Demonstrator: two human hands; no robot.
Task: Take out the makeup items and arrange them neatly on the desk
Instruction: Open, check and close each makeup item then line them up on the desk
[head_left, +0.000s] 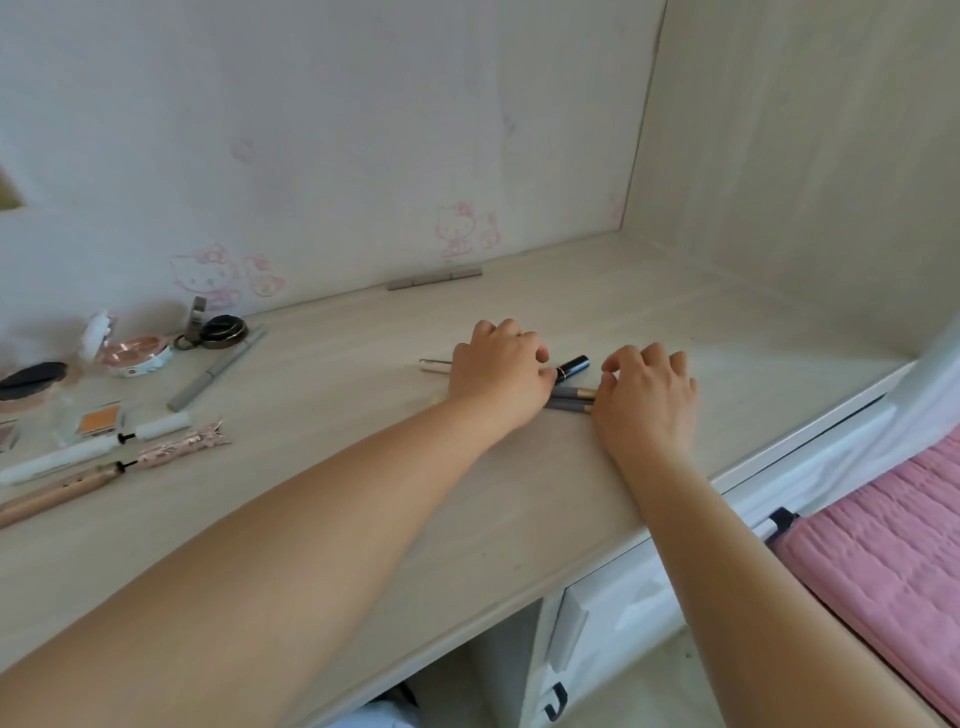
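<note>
Both my hands rest on the pale wooden desk (395, 519) over a small row of makeup sticks. My left hand (498, 371) lies on them with curled fingers, covering most of a white tube (434, 365) and a dark blue tube (574, 364). My right hand (647, 395) has its curled fingertips at the right ends of two grey pencils (569, 399) with gold tips. At the left lie more items: a grey pencil (215, 370), an open pink compact (132, 351), a black round case (223, 330), an orange blush pan (100, 420), a white pen (93, 447) and a pink patterned pen (104, 475).
A grey stick (434, 278) lies along the back wall with cartoon cat stickers. A side panel closes the desk on the right. Below the front edge are white drawers (613, 618), and a pink bed cover (893, 561) lies at the right.
</note>
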